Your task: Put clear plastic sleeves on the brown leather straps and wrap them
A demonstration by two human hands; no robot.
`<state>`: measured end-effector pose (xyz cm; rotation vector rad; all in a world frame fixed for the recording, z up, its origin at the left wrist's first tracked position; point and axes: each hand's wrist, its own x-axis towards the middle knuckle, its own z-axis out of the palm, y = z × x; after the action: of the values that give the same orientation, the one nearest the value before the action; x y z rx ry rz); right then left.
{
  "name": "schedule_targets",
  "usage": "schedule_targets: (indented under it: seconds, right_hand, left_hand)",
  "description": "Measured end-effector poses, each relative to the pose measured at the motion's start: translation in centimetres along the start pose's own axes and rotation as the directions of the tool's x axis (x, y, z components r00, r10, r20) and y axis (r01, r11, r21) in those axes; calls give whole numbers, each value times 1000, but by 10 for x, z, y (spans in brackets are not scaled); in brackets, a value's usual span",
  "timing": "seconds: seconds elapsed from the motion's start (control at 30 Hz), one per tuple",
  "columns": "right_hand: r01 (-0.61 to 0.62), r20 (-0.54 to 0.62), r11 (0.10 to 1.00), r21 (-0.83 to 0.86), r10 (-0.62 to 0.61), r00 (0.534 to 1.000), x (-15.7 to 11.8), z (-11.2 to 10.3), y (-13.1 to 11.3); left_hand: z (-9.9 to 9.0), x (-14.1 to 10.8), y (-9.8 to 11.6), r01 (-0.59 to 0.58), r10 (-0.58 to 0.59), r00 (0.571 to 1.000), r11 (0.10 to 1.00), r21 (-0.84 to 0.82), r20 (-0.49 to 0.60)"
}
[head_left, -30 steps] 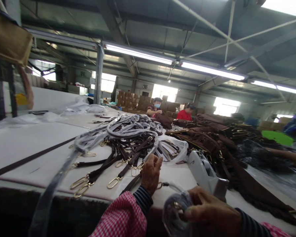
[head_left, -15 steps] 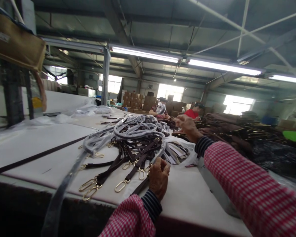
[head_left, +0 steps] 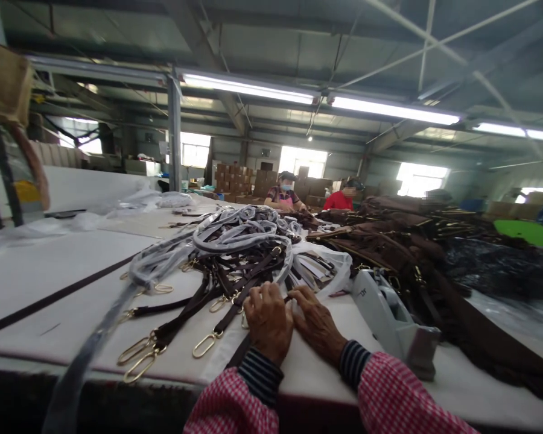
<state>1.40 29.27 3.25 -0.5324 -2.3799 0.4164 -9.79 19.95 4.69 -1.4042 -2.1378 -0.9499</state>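
My left hand (head_left: pixel 269 319) is closed over a dark brown strap (head_left: pixel 239 354), which runs out below it toward the table's front edge. Right beside it, my right hand (head_left: pixel 319 322) has its fingers bent and pressed together at the dark end of the strap, touching the left fingers. What lies under both palms is hidden. Left of the hands lie several brown straps (head_left: pixel 181 319) with gold oval clips (head_left: pixel 204 345). Long tubes in clear plastic wrap (head_left: pixel 235 244) are heaped on top of them. A grey tape dispenser (head_left: pixel 384 310) stands right of my right hand.
A clear plastic bag (head_left: pixel 341 268) of strips lies behind the hands. Brown bags (head_left: pixel 416 247) with gold hardware are piled at the right. Two people (head_left: pixel 286 193) are across the white table (head_left: pixel 72 253). A wrapped tube hangs over the front edge.
My right hand has come down from its raised place at the right to meet my left hand. The view has turned slightly right, showing more of the tape dispenser.
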Motion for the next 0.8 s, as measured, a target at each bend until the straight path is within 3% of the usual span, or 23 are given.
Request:
schedule_targets:
  seconds: [0.1,0.2,0.3,0.5,0.67,0.8]
  right_hand:
    - [-37,-40,995,88,41,998,1,-3,0]
    - [-178,-91,917,357,224,970,3,-5,3]
    - [-303,-67,795,525,393,917,4,-6,6]
    - [-350,-17,709,612,454,891,-5,-7,-8]
    - [-416,66,623,663,505,861,-31,-19,-21]
    - [-464,121,570,678,536,835,-48,-33,-26]
  left_hand:
    - [4,1,-6,42,-49,995,995,85,87]
    - [3,0,-3,-66,53,990,993,95,134]
    - [2,-1,2,-162,147,976,983,88,161]
    - [11,3,-4,-43,28,994,988,145,103]
    - [18,7,-20,-4,-23,982,990,144,187]
    - [17,6,-19,24,-57,968,991,135,244]
